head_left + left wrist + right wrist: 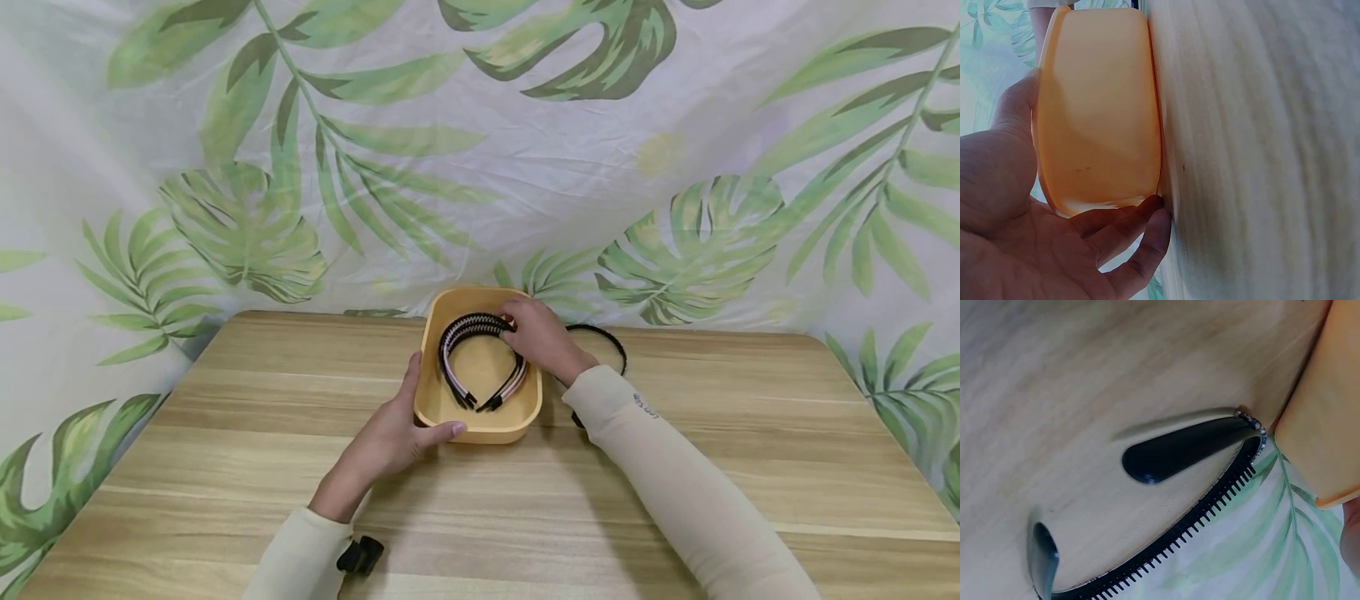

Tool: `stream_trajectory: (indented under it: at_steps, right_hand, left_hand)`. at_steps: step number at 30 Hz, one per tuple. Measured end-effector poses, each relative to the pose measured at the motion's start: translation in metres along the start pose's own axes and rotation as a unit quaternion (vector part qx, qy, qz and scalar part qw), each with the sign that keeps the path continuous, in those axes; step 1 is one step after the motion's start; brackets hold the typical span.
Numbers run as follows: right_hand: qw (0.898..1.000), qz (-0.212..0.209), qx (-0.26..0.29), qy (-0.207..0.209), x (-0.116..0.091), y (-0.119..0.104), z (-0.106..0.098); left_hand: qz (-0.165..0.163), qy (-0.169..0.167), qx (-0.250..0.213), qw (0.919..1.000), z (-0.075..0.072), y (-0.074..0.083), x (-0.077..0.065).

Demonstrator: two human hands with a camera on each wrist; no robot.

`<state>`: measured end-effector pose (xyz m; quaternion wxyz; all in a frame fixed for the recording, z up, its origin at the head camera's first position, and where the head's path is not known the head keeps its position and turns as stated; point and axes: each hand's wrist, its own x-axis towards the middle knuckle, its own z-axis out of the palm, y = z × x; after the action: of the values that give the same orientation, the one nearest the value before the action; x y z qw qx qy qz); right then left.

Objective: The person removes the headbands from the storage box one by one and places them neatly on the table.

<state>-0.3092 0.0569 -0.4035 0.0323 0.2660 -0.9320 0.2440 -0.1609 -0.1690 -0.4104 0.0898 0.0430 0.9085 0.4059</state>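
A yellow-orange plastic bin (491,436) stands on the table with several headbands (448,367), black and pale pink, nested together in it. My left hand (382,437) grips the bin at its near left corner, thumb over the front rim. In the left wrist view, its fingers (1129,250) curl along the bin wall (1104,106) down near the tabletop. My right hand (542,335) reaches over the bin's right rim and pinches the upper right of the headbands. Only a sliver of that hand shows in the right wrist view.
Another black headband (617,343) with comb teeth lies on the table right of the bin, partly hidden behind the right forearm. A leaf-print cloth (390,208) hangs behind the wooden table (285,392). A small black device (362,555) is on the left sleeve.
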Motion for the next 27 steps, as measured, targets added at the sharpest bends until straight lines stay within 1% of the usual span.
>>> stream_trajectory:
  at_steps: [10, 18, 27]
  right_hand:
    - [1.000, 0.009, -0.011, 0.008, -0.0013, -0.0027, -0.0009]
    - [1.000, 0.013, -0.016, 0.003, -0.0003, -0.0045, -0.0020]
    - [1.000, 0.005, -0.020, 0.011, 0.0011, -0.0051, -0.0007]
  left_hand:
    - [0.005, -0.001, 0.000, 1.0000, 0.0007, -0.0016, 0.0010]
    - [0.000, -0.003, 0.000, 1.0000, 0.0002, -0.0018, 0.0003]
    - [-0.007, -0.001, 0.000, 1.0000, 0.0003, -0.0015, 0.0001]
